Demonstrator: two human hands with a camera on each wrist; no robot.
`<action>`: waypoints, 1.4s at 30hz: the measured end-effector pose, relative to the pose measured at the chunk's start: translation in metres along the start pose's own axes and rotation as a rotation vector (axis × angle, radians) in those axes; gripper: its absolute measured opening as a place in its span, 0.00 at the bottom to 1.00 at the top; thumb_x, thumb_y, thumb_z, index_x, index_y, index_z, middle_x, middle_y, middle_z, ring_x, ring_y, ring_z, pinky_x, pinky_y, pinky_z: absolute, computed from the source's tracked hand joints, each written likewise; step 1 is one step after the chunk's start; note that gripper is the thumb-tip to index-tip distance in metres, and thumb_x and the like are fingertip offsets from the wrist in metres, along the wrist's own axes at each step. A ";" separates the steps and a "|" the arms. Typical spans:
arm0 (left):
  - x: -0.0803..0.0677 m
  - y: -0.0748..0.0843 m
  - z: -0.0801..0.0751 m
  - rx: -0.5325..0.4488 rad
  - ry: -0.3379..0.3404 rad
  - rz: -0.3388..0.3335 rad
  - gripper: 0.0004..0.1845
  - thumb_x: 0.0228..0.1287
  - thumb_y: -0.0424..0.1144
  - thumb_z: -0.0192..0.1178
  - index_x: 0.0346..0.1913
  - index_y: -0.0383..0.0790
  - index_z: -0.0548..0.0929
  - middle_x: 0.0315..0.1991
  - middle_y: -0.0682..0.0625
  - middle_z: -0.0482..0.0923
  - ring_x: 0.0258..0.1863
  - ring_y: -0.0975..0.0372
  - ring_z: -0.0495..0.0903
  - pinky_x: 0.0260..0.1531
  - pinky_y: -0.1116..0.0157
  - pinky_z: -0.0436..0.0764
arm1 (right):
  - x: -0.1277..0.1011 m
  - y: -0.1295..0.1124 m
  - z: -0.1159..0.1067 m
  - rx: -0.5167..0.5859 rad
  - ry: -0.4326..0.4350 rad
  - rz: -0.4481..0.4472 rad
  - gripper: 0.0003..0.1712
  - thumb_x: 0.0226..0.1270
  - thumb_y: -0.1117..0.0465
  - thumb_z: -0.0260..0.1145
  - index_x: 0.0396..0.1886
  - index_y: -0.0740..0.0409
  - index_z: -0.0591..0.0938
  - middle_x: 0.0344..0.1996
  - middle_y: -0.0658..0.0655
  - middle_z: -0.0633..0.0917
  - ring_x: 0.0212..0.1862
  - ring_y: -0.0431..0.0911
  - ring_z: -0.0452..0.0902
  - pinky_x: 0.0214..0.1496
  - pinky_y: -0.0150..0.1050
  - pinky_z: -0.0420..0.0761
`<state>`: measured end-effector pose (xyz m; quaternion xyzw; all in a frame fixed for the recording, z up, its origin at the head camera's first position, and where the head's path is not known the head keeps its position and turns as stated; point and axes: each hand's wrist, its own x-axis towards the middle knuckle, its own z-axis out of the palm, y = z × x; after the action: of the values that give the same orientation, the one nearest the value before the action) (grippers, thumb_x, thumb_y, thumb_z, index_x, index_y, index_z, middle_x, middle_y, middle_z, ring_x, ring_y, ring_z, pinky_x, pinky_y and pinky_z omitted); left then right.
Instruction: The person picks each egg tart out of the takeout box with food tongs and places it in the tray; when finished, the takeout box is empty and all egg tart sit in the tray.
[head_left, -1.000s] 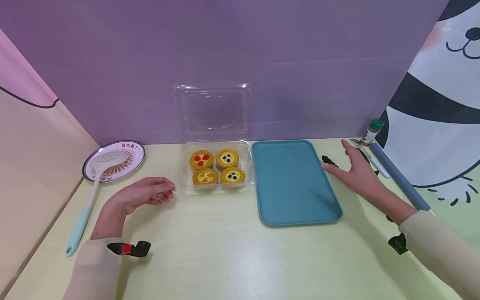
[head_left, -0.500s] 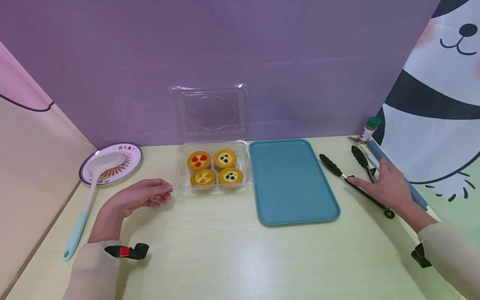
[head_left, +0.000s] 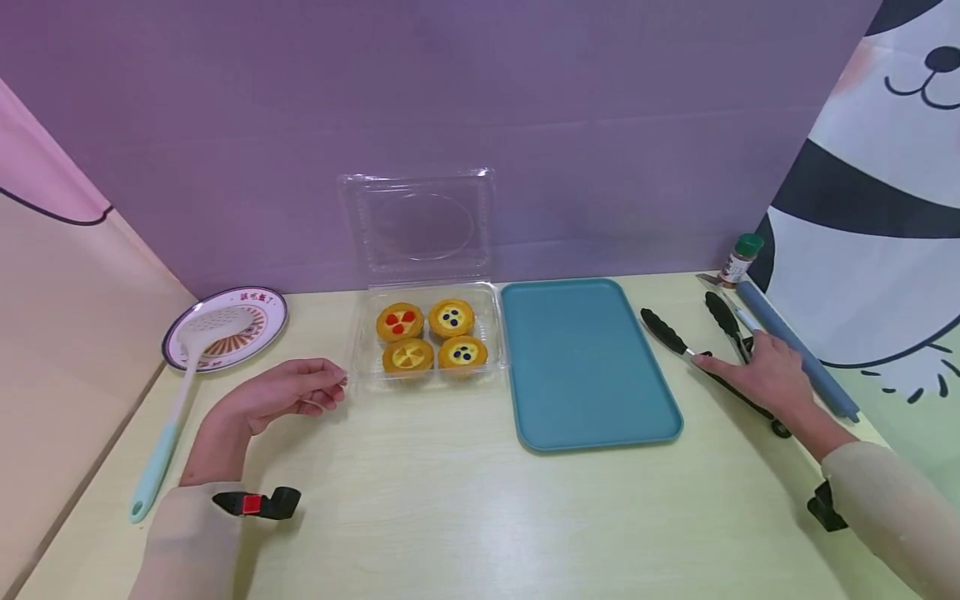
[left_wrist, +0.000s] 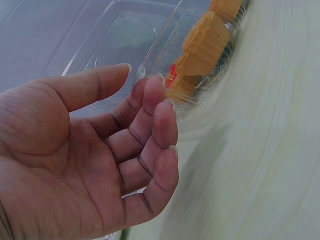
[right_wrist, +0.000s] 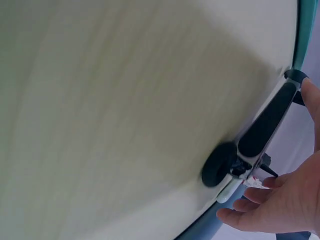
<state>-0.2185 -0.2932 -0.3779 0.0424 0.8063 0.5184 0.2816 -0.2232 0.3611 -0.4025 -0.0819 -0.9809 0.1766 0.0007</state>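
Observation:
My left hand (head_left: pixel 288 390) lies on the table, palm up, fingers loosely curled and holding nothing (left_wrist: pixel 125 150). It is just left of a clear plastic clamshell box (head_left: pixel 362 367) with its lid up. The box holds several fruit tarts (head_left: pixel 431 335), seen orange and blurred in the left wrist view (left_wrist: pixel 205 55). My right hand (head_left: pixel 757 375) rests with straight fingers on black tongs (head_left: pixel 663 331) lying to the right of a teal tray (head_left: pixel 585 367). In the right wrist view the hand (right_wrist: pixel 285 200) is over the tongs (right_wrist: pixel 265 127), not curled round them.
A patterned plate (head_left: pixel 258 310) sits at the back left with a white slotted spatula (head_left: pixel 180 392) lying across it. A small green-capped spice bottle (head_left: pixel 738 258) and a long blue-grey roll (head_left: pixel 795 350) lie at the far right by the panda backdrop.
My right hand has moved from the tray's right edge out to the right and down onto the tongs. The left hand has stayed put.

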 end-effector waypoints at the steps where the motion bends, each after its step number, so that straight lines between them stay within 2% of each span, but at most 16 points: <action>1: 0.000 0.000 0.000 0.000 0.000 0.000 0.23 0.76 0.49 0.55 0.55 0.30 0.74 0.40 0.51 0.81 0.40 0.59 0.80 0.44 0.64 0.81 | 0.000 0.000 0.001 0.005 0.000 0.006 0.68 0.56 0.22 0.61 0.67 0.81 0.57 0.61 0.84 0.63 0.58 0.80 0.59 0.50 0.72 0.69; 9: 0.000 0.000 0.000 -0.002 -0.002 0.000 0.22 0.76 0.49 0.55 0.55 0.30 0.74 0.39 0.51 0.80 0.39 0.60 0.80 0.44 0.64 0.81 | -0.001 -0.002 0.004 0.024 0.011 0.031 0.66 0.57 0.23 0.62 0.61 0.84 0.61 0.54 0.81 0.67 0.53 0.77 0.61 0.48 0.67 0.70; 14: 0.000 0.000 0.000 -0.004 -0.001 -0.005 0.22 0.76 0.49 0.55 0.55 0.30 0.74 0.39 0.51 0.80 0.40 0.60 0.80 0.44 0.64 0.81 | -0.002 -0.002 0.006 0.047 0.035 0.005 0.66 0.58 0.26 0.65 0.64 0.86 0.60 0.57 0.84 0.67 0.58 0.77 0.60 0.57 0.69 0.65; 19: 0.001 0.000 0.000 -0.005 0.000 -0.010 0.22 0.76 0.49 0.55 0.55 0.30 0.74 0.39 0.51 0.80 0.39 0.60 0.79 0.43 0.65 0.81 | -0.002 -0.001 0.009 0.088 0.057 -0.020 0.64 0.58 0.31 0.67 0.65 0.86 0.59 0.59 0.86 0.65 0.61 0.78 0.58 0.61 0.70 0.61; 24: 0.001 0.000 0.000 0.002 0.004 -0.009 0.22 0.76 0.49 0.54 0.55 0.30 0.75 0.40 0.50 0.80 0.40 0.59 0.79 0.43 0.64 0.81 | -0.001 0.001 0.011 0.112 0.059 -0.005 0.63 0.59 0.31 0.67 0.66 0.85 0.58 0.61 0.86 0.64 0.63 0.79 0.56 0.62 0.70 0.60; 30: 0.001 0.000 -0.001 -0.002 0.001 -0.007 0.22 0.76 0.49 0.55 0.55 0.30 0.75 0.40 0.50 0.80 0.41 0.60 0.80 0.44 0.64 0.81 | 0.000 0.001 0.013 0.130 0.050 0.019 0.65 0.61 0.30 0.65 0.69 0.85 0.55 0.64 0.87 0.62 0.67 0.78 0.54 0.67 0.71 0.53; 42: 0.000 0.000 -0.001 -0.003 -0.001 -0.002 0.21 0.76 0.48 0.55 0.53 0.30 0.75 0.39 0.51 0.81 0.40 0.59 0.80 0.44 0.65 0.81 | -0.001 0.001 0.019 0.127 0.101 0.012 0.62 0.60 0.30 0.65 0.65 0.85 0.60 0.61 0.86 0.64 0.65 0.78 0.55 0.65 0.69 0.56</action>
<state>-0.2191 -0.2937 -0.3773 0.0416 0.8054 0.5194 0.2825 -0.2221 0.3554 -0.4211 -0.0965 -0.9659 0.2339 0.0542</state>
